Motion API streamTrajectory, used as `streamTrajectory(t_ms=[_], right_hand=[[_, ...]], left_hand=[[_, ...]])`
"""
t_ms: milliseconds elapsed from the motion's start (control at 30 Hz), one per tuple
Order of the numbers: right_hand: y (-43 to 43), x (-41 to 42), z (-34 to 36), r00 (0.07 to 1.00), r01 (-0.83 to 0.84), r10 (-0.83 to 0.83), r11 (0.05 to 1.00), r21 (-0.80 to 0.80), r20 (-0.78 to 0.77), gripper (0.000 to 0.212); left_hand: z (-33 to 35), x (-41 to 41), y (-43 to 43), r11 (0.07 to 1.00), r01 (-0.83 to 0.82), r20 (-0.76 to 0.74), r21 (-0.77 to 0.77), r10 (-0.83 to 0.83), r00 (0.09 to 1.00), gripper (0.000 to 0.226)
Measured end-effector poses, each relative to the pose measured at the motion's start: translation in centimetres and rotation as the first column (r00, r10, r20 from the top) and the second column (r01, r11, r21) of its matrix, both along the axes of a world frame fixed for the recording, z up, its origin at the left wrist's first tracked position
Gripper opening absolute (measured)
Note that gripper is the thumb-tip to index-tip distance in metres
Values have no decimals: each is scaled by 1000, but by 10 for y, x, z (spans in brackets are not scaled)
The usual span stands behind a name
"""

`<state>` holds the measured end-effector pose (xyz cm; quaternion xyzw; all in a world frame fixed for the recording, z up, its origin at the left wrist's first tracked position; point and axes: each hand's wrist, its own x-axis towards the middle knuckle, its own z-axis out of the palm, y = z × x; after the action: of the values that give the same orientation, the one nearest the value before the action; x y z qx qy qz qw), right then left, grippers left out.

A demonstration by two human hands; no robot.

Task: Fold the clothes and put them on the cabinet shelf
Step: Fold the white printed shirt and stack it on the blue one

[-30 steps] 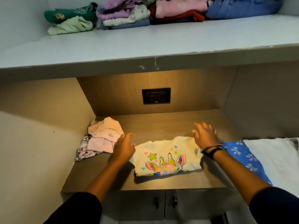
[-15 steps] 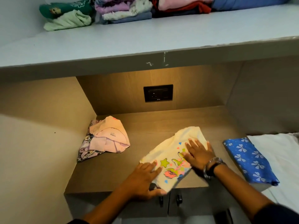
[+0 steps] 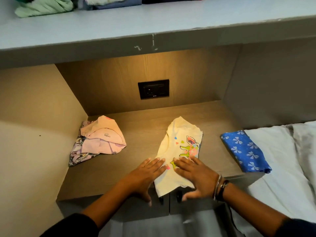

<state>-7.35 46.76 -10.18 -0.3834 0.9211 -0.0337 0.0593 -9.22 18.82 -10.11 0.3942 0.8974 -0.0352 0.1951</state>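
While both palms press flat on it, the cream printed T-shirt (image 3: 179, 151) lies folded lengthwise on the wooden counter (image 3: 140, 134), its near end hanging over the counter's front edge above the cabinet doors (image 3: 171, 204). Left hand (image 3: 145, 177) sits on the shirt's left edge, fingers spread and straight, gripping nothing. Right hand (image 3: 195, 177) rests on the shirt's near half, fingers splayed, also not clenched; wrist bands (image 3: 219, 187) on that wrist. Pink crumpled garments (image 3: 100, 139) sit well left of the shirt, near the counter's back-left corner, unfolded. Blue bow-print cloth (image 3: 244, 149), folded, lies at the counter's right edge, touching the white bedsheet (image 3: 282, 159). Black wall socket (image 3: 153, 88) on the back panel. Grey shelf (image 3: 153, 23) above, with a green folded garment (image 3: 44, 6) and other folded clothes at its back, cropped by the frame top.
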Motion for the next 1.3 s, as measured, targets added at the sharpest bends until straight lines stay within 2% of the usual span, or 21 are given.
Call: streamTrajectory(t_ms=[67,133,233,300,367,433,500,533,567,600,667,733,800,867,900,1000,1067,1167,1233,1267,1300], right_hand=[[-2,18,-9,999,45,-44,994,95,-16,98],[-7,27,-10,994,97,-93,991,95,-49,97],[-8,31,-9,977,64,-75,996,-63,-197,78],[-6,34,-6,967,40,-84,982,-182,-240,64],[0,39,-4,987,84,-128,922,-379,-95,48],[4,44,3,964,257,-184,820,-511,190,30],[8,44,10,892,426,-236,726,-540,387,20],[7,42,15,846,503,-245,662,-556,475,20],[6,39,22,793,577,-237,588,-567,562,20],[4,35,27,739,641,-217,516,-568,637,20],[-2,25,39,650,729,-180,423,-539,738,14],[-8,10,46,583,793,-187,345,-503,791,14],[-15,-8,47,542,836,-226,244,-492,809,16],[-20,-28,42,516,857,-293,168,-488,805,11],[-21,-37,40,488,872,-341,151,-466,803,13],[-21,-57,27,391,918,-469,139,-371,792,22],[-20,-62,18,388,920,-560,183,-347,732,25],[-19,-62,13,397,916,-669,248,-314,629,36],[-19,-60,15,402,913,-743,278,-300,535,46],[-20,-57,16,422,900,-785,303,-314,452,51],[-22,-53,16,457,874,-822,345,-341,339,57]], left_hand=[[-2,-7,5,998,11,-27,-65,-13,1000,128],[-5,-4,12,999,-5,-80,-44,2,997,110],[-6,16,16,993,61,-193,100,-41,980,88],[-7,29,20,976,150,-281,157,-101,954,74],[-3,41,24,951,194,-317,241,-112,942,57],[2,47,23,938,151,-297,313,-55,953,44],[9,49,21,901,6,-106,434,44,993,38],[16,48,21,863,-117,57,491,103,993,38],[25,44,22,800,-273,252,535,157,955,36],[37,39,23,707,-447,451,549,200,870,30],[60,22,25,513,-719,711,469,264,652,14],[73,-1,28,409,-833,807,373,300,509,12],[76,-26,35,299,-906,851,299,345,395,22],[76,-48,44,150,-968,911,199,335,239,30],[74,-56,48,104,-982,936,158,301,182,32],[62,-66,54,110,-990,969,90,221,113,33],[51,-69,55,86,-991,951,100,284,121,36],[38,-70,58,66,-965,848,254,465,255,81],[35,-67,63,121,-924,736,363,572,364,90],[33,-63,66,181,-892,643,414,635,427,89],[29,-57,68,277,-842,491,464,711,504,87]])
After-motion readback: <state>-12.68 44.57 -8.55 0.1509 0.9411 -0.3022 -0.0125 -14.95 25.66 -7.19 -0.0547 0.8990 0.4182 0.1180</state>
